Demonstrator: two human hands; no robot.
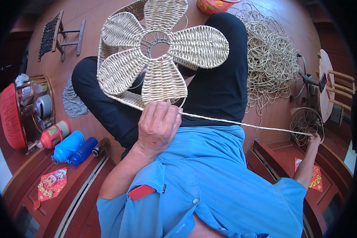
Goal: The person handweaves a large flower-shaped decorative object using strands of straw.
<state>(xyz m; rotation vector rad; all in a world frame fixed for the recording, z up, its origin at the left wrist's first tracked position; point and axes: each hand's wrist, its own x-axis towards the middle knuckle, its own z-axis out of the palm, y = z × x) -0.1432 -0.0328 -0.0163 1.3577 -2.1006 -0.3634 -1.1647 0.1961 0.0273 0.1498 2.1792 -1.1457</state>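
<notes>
A woven straw-coloured piece (198, 47), five petals round an open ring with a wired centre and a woven band behind, rests over my bent legs. My left hand (158, 123) is closed on the lower edge of the bottom petal. A pale twisted cord (234, 123) runs taut from there to my right hand (314, 139), whose fingers pinch it at the far right, beside a loose loop and tangle of cord (305, 123).
A cord heap (271, 65) lies right of my knee, near a round-topped wooden piece (324, 87). A stool (57, 33) and red bucket (212, 4) are ahead. Left are a rack with containers (43, 104), several flasks (67, 146) and a cloth (75, 103). Red door panels are below.
</notes>
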